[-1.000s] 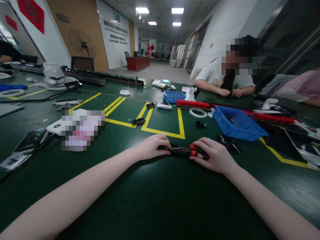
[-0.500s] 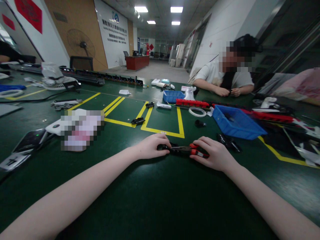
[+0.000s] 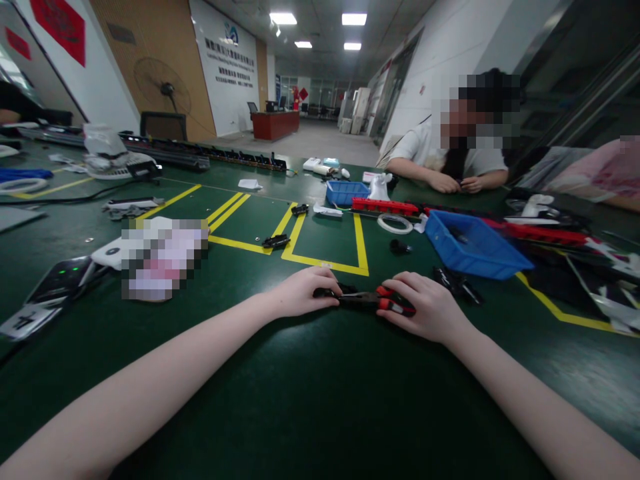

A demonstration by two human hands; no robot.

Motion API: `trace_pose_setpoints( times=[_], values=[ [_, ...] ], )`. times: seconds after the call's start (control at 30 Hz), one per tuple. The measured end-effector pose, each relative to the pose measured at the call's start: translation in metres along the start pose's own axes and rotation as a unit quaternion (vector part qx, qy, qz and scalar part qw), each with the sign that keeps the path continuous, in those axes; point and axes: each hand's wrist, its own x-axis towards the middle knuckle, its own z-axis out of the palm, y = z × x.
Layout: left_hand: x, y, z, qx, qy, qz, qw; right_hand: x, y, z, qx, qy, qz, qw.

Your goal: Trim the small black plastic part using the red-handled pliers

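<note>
My left hand (image 3: 306, 292) is closed round a small black part (image 3: 326, 293), mostly covered by my fingers. In my right hand (image 3: 426, 305) are long-nose pliers (image 3: 364, 297) with red and black handles, their jaws pointing left. The jaw tips meet the black part beside my left fingertips; whether they grip it I cannot tell. Just right of my right hand lie several black pieces (image 3: 459, 285). Beyond my hands a short black piece (image 3: 400, 247) rests on the green table (image 3: 280, 400).
A blue bin (image 3: 477, 250) stands at right, a smaller blue bin (image 3: 347, 193) farther back. Red strips (image 3: 385, 207) run behind them. Two black parts, one a clip-like piece (image 3: 277, 242), lie by yellow tape. A phone (image 3: 63, 280) is at left. A person (image 3: 450, 160) sits across the table.
The pliers and my right hand have shifted very slightly left, toward my left hand. My left hand stays in place on the black part.
</note>
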Motion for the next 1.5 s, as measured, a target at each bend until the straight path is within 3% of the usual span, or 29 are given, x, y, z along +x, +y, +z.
trace_pose_setpoints(
  times=[0.23,0.73,1.03,1.3,1.5],
  values=[
    [0.000,-0.001,0.001,-0.014,-0.001,-0.008,1.000,-0.001,-0.001,0.000,0.003,0.031,0.004,0.999],
    [0.000,-0.004,0.003,-0.010,0.001,0.001,1.000,0.000,0.004,-0.001,0.006,0.000,-0.004,1.000],
    [0.000,-0.005,0.000,-0.018,-0.005,0.013,1.000,0.004,-0.006,-0.007,-0.036,-0.005,-0.018,0.999],
    [0.001,-0.004,0.002,-0.009,-0.010,-0.012,1.000,0.002,0.003,-0.007,-0.015,-0.008,-0.024,1.000],
    [0.001,-0.003,0.004,0.021,0.001,0.008,1.000,0.000,0.006,-0.004,-0.009,-0.007,-0.025,1.000]
  ],
)
